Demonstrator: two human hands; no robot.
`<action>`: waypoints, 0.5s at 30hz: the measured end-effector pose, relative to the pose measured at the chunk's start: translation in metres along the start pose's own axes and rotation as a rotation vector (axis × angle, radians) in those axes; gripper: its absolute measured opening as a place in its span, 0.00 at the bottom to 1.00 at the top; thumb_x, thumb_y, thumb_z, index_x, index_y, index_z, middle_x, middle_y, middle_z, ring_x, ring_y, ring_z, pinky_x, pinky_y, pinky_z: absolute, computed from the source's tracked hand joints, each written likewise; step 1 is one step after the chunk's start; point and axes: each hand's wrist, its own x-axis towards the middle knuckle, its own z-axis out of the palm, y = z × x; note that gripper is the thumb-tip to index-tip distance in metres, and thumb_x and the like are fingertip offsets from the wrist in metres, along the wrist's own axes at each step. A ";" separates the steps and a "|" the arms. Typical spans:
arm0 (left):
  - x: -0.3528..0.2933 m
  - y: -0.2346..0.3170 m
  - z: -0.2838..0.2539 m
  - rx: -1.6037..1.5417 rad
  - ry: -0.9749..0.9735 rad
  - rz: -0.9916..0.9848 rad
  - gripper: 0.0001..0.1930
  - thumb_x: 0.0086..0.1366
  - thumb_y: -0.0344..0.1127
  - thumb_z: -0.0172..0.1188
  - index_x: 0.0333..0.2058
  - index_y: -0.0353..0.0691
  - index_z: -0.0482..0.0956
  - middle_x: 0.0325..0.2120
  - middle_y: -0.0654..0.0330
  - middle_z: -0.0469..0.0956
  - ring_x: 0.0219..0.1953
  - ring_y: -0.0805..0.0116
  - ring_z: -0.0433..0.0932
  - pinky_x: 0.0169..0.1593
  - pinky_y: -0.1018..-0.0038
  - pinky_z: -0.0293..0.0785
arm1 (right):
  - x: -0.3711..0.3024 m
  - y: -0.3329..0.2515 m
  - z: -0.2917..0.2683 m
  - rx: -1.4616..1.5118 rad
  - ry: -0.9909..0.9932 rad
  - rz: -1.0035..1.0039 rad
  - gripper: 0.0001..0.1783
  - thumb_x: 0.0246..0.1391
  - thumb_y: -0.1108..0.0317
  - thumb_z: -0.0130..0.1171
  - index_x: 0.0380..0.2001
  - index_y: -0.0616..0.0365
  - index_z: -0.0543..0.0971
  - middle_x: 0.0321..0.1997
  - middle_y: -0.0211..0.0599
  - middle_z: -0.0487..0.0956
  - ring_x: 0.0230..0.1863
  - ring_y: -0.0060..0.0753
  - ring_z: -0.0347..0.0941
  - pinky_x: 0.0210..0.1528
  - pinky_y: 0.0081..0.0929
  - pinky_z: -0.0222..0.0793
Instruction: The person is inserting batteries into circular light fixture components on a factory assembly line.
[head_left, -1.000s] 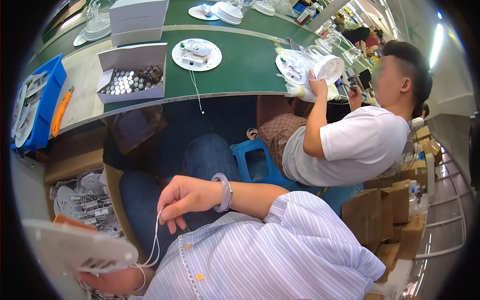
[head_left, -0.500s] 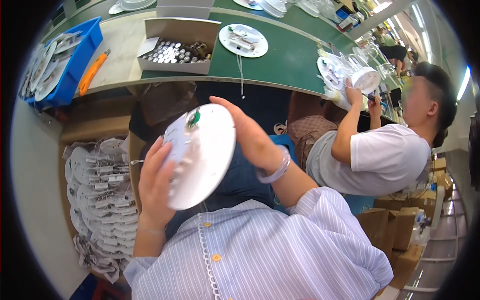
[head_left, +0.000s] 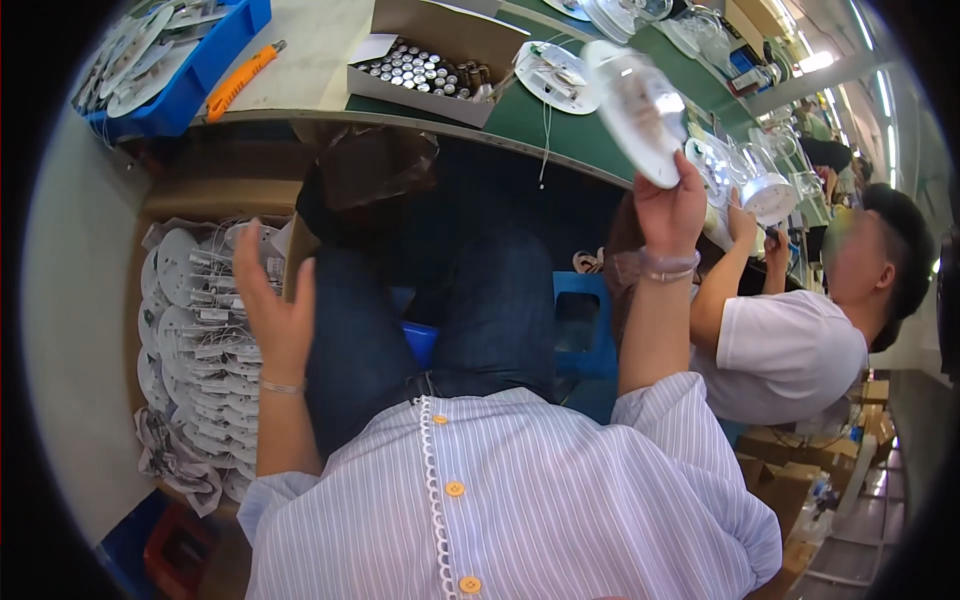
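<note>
A white round lamp base plate (head_left: 630, 112) is raised and tilted in my right hand (head_left: 675, 205), whose fingers and thumb pinch its lower edge. It hangs over the front edge of the green workbench (head_left: 470, 120), and its surface is blurred. My left hand (head_left: 275, 305) holds nothing; its fingers are spread above a cardboard box (head_left: 215, 195) packed with stacked white lamp plates (head_left: 200, 340) and their wires. On the bench, left of the raised plate, lies another lamp plate (head_left: 560, 80) with a white cable dangling over the edge.
Along the bench stand a blue bin (head_left: 215, 70) of plates, an orange utility knife (head_left: 243, 85) and an open box (head_left: 420, 105) of batteries. At the right a co-worker in a white shirt (head_left: 790, 345) handles a white round part (head_left: 770, 198). A blue stool (head_left: 583, 320) stands below.
The plate has moved from between both hands up and right, now in my right hand alone. My left hand has let go and shifted left, over the box.
</note>
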 end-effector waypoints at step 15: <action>-0.023 -0.057 -0.044 -0.214 -0.002 -0.310 0.28 0.53 0.29 0.51 0.53 0.34 0.55 0.53 0.52 0.56 0.57 0.59 0.51 0.59 0.70 0.43 | 0.085 -0.008 -0.066 -0.307 0.583 0.243 0.19 0.51 0.68 0.41 0.44 0.69 0.58 0.42 0.58 0.66 0.42 0.49 0.65 0.48 0.42 0.62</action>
